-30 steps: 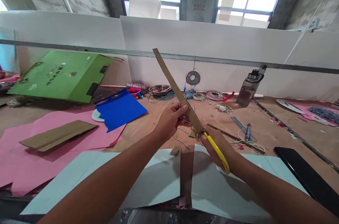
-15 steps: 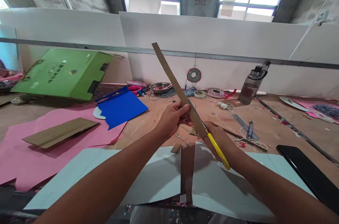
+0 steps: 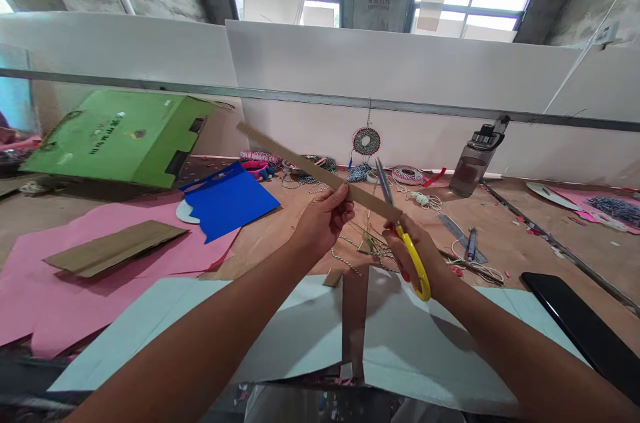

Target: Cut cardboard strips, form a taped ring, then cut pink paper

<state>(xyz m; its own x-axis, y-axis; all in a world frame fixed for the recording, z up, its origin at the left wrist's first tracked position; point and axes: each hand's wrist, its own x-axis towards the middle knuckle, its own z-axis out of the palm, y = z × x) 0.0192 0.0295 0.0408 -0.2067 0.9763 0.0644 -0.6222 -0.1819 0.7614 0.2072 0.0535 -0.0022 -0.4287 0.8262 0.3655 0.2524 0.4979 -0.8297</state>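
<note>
Between the thumb and fingers of my left hand (image 3: pixel 323 219) is a long brown cardboard strip (image 3: pixel 300 159), held up over the table and slanting from upper left to lower right. My right hand (image 3: pixel 415 246) is wrapped round the yellow-and-red handles of a pair of scissors (image 3: pixel 414 259). The scissor blades point up and away, just right of the strip, and look close together. The strip's lower end is near my right fingers; whether they touch it I cannot tell. Below my hands lie a small cardboard scrap (image 3: pixel 333 277) and some twisted cord (image 3: pixel 383 249).
Pale sheets (image 3: pixel 280 329) lie along the front edge, with a black phone (image 3: pixel 575 329) at right. Pink sheets (image 3: pixel 120 229), a folded brown cardboard piece (image 3: pixel 115 248) and a blue sheet (image 3: pixel 235 203) are at left. A green box (image 3: pixel 120 136) and a bottle (image 3: pixel 475 159) stand farther back.
The cardboard strip has tilted down to the left, from steep to flatter. The scissors have come away from along the strip, their blades now pointing upward to its right.
</note>
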